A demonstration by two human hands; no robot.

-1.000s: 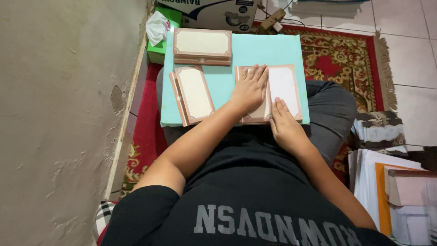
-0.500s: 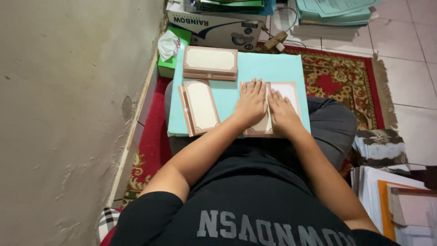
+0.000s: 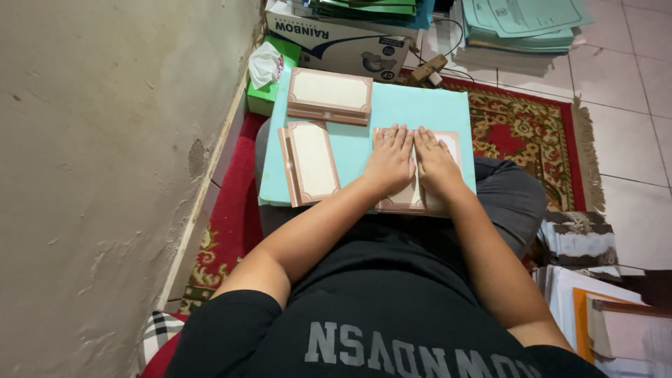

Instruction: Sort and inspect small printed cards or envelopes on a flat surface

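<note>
- Head view: your left hand (image 3: 390, 159) and right hand (image 3: 435, 162) lie flat, palms down, fingers straight and close together, side by side with the thumbs almost touching.
- Both hands are spread flat and pressing, grasping nothing.
- Under both palms: a cream card with a brown border (image 3: 451, 150), lying on a pale teal board (image 3: 413, 108) that rests across your lap. The card shows beyond the fingertips, to the outside of the right hand and just below the wrists.
- Just to the outer side of your left hand: a second cream, brown-bordered card (image 3: 311, 162), lying on the same board, slightly tilted, apart from the hand.
- Beyond the left fingertips, near the board's far edge: a small stack of the same bordered cards (image 3: 329, 94), lying crosswise.
- Further out past that stack: a green tissue box (image 3: 269, 98) with a white tissue poking up, against the wall.
- Ahead of both hands, off the board: a long white cardboard box (image 3: 339, 42) and piles of green papers (image 3: 521, 24).
- Beneath everything: a red patterned rug (image 3: 532, 133) on tiled floor.
- Outside your right forearm: stacked papers and folders (image 3: 595, 308).
</note>
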